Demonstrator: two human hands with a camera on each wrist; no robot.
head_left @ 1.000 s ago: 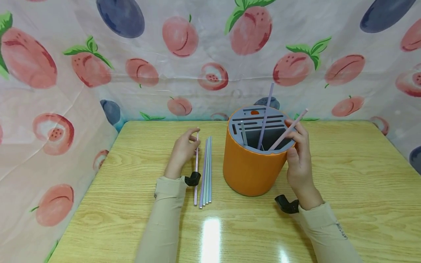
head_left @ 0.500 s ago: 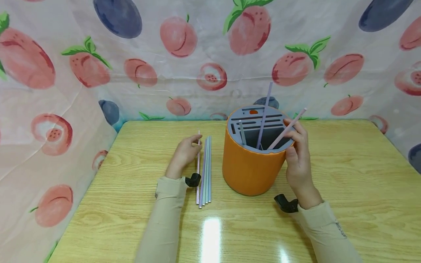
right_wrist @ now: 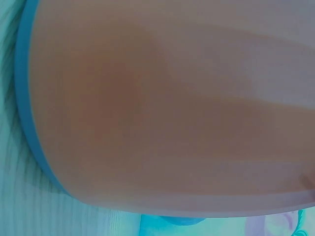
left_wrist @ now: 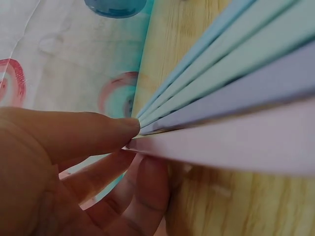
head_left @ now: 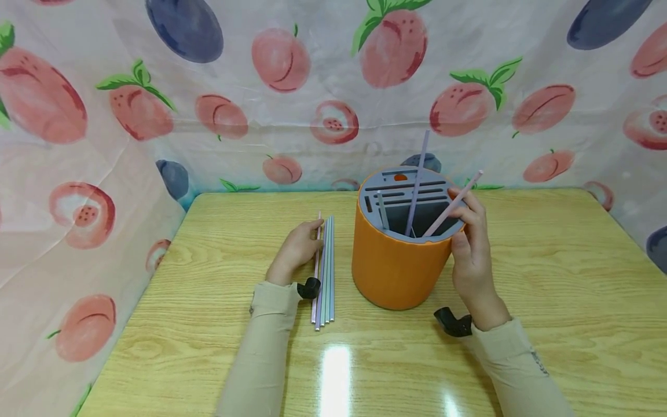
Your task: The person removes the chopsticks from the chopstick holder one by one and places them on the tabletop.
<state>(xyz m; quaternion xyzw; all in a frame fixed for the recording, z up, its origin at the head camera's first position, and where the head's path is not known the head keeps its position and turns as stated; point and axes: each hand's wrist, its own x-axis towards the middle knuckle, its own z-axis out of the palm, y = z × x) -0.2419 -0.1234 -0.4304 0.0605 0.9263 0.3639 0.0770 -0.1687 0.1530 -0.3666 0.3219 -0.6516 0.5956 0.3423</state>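
My left hand (head_left: 299,248) is at the far end of a pale pink chopstick (left_wrist: 226,145), thumb on one side and fingers curled under it. Purple, green and blue chopsticks (head_left: 327,272) lie close beside it on the table, their far tips converging at my thumb in the left wrist view. My right hand (head_left: 473,260) grips the rim of an orange knife block (head_left: 398,272), which leans slightly. A purple chopstick (head_left: 417,185), a pink one (head_left: 452,207) and a green one (head_left: 383,211) stand in its large compartment. The block's side (right_wrist: 147,123) fills the right wrist view, blurred.
The knife block has a grey slotted top (head_left: 388,184) with several narrow slots. Behind the wood-grain table (head_left: 563,278) hangs a fruit-patterned cloth (head_left: 234,156), which also runs along the left and right sides.
My left hand has moved right, bringing the pink chopstick from slightly apart to right beside the others on the table. My right hand still holds the knife block.
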